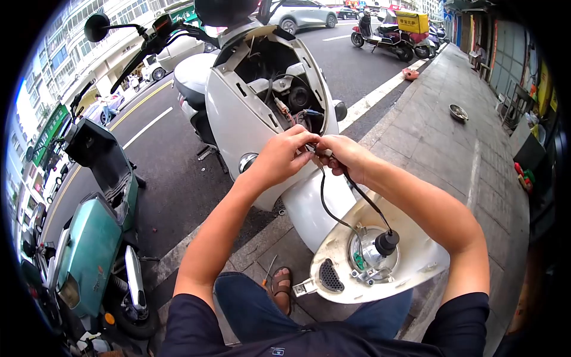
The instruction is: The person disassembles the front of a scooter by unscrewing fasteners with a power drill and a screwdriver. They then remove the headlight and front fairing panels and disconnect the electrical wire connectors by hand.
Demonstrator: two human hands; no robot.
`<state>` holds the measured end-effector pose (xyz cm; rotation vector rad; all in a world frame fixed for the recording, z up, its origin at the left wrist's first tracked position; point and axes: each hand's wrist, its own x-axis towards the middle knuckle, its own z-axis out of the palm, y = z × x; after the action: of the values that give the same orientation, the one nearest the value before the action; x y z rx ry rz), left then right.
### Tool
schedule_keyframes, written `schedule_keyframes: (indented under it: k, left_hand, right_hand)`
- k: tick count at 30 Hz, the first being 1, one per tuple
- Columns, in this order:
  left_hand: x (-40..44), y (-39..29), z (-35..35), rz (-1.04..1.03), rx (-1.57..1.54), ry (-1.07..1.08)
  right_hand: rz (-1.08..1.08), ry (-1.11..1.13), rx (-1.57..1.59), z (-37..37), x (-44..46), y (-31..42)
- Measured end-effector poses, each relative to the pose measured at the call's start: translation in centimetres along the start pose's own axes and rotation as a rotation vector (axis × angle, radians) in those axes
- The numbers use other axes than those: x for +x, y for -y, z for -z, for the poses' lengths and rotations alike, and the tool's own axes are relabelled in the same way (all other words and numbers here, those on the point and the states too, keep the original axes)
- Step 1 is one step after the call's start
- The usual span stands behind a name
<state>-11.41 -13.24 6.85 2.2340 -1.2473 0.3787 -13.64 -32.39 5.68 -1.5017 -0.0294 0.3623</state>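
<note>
Just before the white scooter's (232,116) opened front, black cables (367,200) slant down rightward.
Left hand (286,156) and right hand (344,156) pinch their upper stretch, fingertips pressed together; lower ends join the headlight panel (340,253), hollow side up; beyond, right of the scooter, a yellow box (413,22) bears unreadably small characters.

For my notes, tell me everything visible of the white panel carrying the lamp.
The white panel looks plastic and smudged, inner side facing the camera. It carries a silvery lamp housing with a black cap, a green part and a honeycomb grille. Tilted, it overlaps the legs in view; its support is unclear. Two black cables lead toward the left hand and right hand.
</note>
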Motion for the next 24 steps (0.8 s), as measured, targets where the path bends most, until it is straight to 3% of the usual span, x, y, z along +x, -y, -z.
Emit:
schedule_keyframes:
  k: [3, 19, 22, 24]
  left_hand:
    - [1.4, 0.3, 0.8, -0.059, 0.133, 0.083]
    - [1.9, 0.8, 1.4, -0.074, 0.084, 0.137]
    - [1.9, 1.3, 1.6, -0.128, 0.051, 0.13]
    - [1.7, 1.5, 1.8, -0.192, -0.018, 0.143]
  right_hand:
    - [0.057, -0.025, -0.096, -0.2, 0.7, -0.5]
    - [0.199, -0.177, -0.186, -0.8, -0.8, -1.2]
    - [0.252, -0.143, -0.21, -0.6, -0.6, -0.9]
    - [0.14, 0.019, -0.275, 0.0, -0.4, -0.6]
